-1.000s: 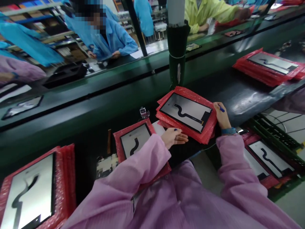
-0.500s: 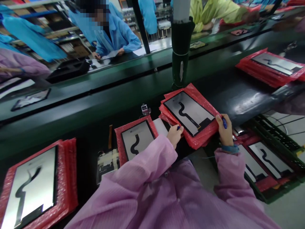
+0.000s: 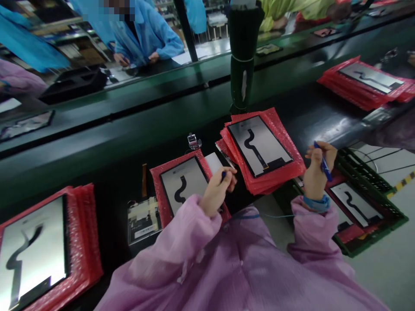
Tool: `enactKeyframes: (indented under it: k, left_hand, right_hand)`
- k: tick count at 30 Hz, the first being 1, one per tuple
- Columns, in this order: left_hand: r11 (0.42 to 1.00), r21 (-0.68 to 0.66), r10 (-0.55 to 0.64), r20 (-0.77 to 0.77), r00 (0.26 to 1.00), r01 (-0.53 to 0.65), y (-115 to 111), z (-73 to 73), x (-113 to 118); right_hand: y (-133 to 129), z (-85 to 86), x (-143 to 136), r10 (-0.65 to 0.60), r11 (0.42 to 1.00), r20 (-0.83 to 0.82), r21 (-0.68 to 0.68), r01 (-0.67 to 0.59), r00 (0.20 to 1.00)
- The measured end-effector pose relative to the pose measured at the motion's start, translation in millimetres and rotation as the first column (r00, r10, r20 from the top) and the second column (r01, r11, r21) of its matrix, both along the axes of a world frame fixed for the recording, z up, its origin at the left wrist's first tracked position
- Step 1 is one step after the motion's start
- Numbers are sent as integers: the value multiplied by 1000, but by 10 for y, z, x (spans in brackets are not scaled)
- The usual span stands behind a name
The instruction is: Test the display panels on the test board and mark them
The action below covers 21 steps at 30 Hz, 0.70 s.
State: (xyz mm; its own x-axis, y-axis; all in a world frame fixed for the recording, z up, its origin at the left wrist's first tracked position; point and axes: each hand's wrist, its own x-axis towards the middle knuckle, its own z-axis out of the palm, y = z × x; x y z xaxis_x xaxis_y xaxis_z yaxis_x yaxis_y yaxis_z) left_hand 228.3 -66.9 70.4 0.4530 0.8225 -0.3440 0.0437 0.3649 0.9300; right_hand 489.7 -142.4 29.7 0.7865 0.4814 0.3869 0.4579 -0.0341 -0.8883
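"Head view, at a dark bench [image 3: 113, 168]: blue pen [image 3: 325, 169] grasped in the right hand [image 3: 315, 166], slanting across the fingers, just beside the central stack of red bubble wrap [image 3: 293, 151]. Around the wrist, a blue band [image 3: 316, 204], with a thin blue cord running from it toward the pink smock [image 3: 246, 255]."

"And at the left hand [image 3: 216, 190]?"

"Curled closed around a small blue item [image 3: 223, 175], mostly hidden by the fingers. Pictured over the edge of a flat panel [image 3: 186, 170] on red wrap."

"On top of the central stack?"

"Another panel, the upper panel [image 3: 275, 144], silvery with a dark border and a curving black ribbon. Touched by neither hand."

"Between the two panels?"

"White card [image 3: 212, 162] and, beside it, a slim metallic item [image 3: 226, 156], too small to identify. Just beyond the nearer panel, a shiny metal counter [image 3: 193, 141]. To its left, an orange-brown strip [image 3: 144, 179] above an opened device [image 3: 144, 220]."

"Elsewhere in the frame?"

"At far left, a wrapped stack [image 3: 81, 242] with a panel on top; at far right, a similar stack [image 3: 343, 84]. Below the bench edge at right, a green crate [image 3: 382, 224] holding more panels. Across the bench, a person in blue [image 3: 145, 32], both hands low."
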Motion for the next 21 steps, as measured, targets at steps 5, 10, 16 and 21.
enactKeyframes:
  k: [5,10,16,21]
  left_hand:
    - [997,-79,-26,17,1000,27,-444,45,-657]
    - [983,-156,-101,-10,995,98,-799,-78,-1008]
    - [992,-64,-116,-47,992,113,-959,-261,-1086]
    - [997,-10,-73,-16,997,73,-1007,-328,-1107]
  right_hand:
    - [342,63,-110,438,897,-43,-52,-439,898]
    - [472,14,-140,413,898,-17,-157,-410,911]
    - [470,44,-204,385,904,103,-242,-353,917]
    - [524,3,-214,338,918,141,-266,-293,931]
